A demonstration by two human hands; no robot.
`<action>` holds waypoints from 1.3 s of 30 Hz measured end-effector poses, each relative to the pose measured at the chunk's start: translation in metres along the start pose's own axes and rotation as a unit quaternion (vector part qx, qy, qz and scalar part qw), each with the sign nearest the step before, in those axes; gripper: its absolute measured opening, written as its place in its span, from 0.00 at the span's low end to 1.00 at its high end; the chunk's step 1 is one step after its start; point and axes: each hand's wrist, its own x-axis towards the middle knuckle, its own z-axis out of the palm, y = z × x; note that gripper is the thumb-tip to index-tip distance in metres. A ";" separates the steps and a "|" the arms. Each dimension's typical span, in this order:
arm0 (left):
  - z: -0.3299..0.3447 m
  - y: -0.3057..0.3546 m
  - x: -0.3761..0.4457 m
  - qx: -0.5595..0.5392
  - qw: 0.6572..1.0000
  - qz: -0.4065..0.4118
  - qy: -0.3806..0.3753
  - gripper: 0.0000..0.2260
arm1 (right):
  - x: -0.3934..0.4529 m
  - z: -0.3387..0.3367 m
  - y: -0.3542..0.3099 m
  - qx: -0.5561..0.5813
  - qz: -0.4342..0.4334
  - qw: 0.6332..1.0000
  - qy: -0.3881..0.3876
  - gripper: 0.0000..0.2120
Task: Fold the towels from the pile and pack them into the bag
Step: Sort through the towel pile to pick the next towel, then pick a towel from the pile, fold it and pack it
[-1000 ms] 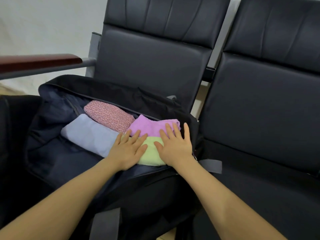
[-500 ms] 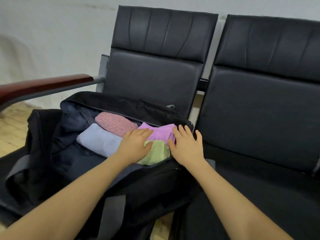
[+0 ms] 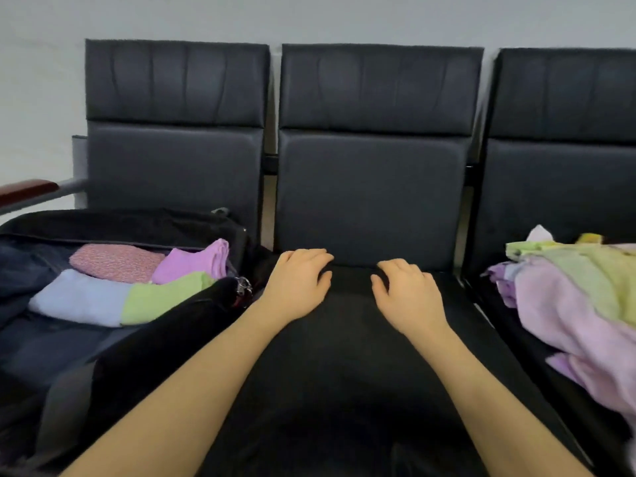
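Hands empty over middle seat (image 3: 344,339) at lower centre: left hand (image 3: 297,287) and right hand (image 3: 409,297) loosely curled, holding nothing. Best reached right next for one towel off top of rumpled pile (image 3: 578,297), lifted clear by an edge. Seen folded in open bag (image 3: 103,356), left: pink towel (image 3: 115,261), purple towel (image 3: 199,261), blue towel (image 3: 79,297), green towel (image 3: 161,297).

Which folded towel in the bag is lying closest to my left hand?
The lime green towel, at the bag's near right corner. It lies nearer the left hand than the purple, pink or pale blue towels.
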 end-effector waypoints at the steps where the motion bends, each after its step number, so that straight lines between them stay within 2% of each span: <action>1: 0.007 0.021 0.007 -0.012 1.000 0.008 -0.001 0.18 | -0.007 -0.006 0.021 -0.002 0.016 1.000 0.006 0.18; 9: 0.075 0.192 0.055 -0.122 0.990 0.067 -0.026 0.17 | -0.049 -0.042 0.174 -0.001 0.167 0.984 0.069 0.12; 14: 0.117 0.278 0.080 -0.172 0.979 0.093 -0.061 0.15 | -0.084 -0.059 0.249 -0.011 0.223 0.968 0.114 0.22; 18: 0.144 0.326 0.095 -0.178 0.972 0.121 -0.092 0.17 | -0.113 -0.061 0.297 -0.065 0.278 0.953 0.097 0.19; 22: 0.165 0.357 0.107 -0.169 0.966 0.159 -0.116 0.18 | -0.122 -0.063 0.326 -0.070 0.302 0.945 0.104 0.20; 25: 0.181 0.370 0.116 -0.164 0.961 0.168 -0.143 0.18 | -0.122 -0.059 0.343 -0.072 0.334 0.935 0.098 0.18; 27: 0.189 0.376 0.122 -0.171 0.956 0.165 -0.172 0.19 | -0.119 -0.056 0.355 -0.073 0.335 0.931 0.129 0.13; 29: 0.195 0.380 0.125 -0.184 0.951 0.162 -0.188 0.19 | -0.116 -0.056 0.362 -0.035 0.325 0.921 0.211 0.10; 33: 0.196 0.387 0.130 -0.273 0.938 0.146 -0.156 0.17 | -0.116 -0.061 0.360 0.041 0.246 0.894 0.373 0.08; 36: 0.188 0.394 0.139 -0.349 0.918 0.143 -0.122 0.16 | -0.116 -0.066 0.359 0.051 0.174 0.892 0.414 0.08; 39: 0.183 0.399 0.150 -0.331 0.914 0.191 -0.140 0.15 | -0.117 -0.073 0.359 0.077 0.148 0.882 0.440 0.10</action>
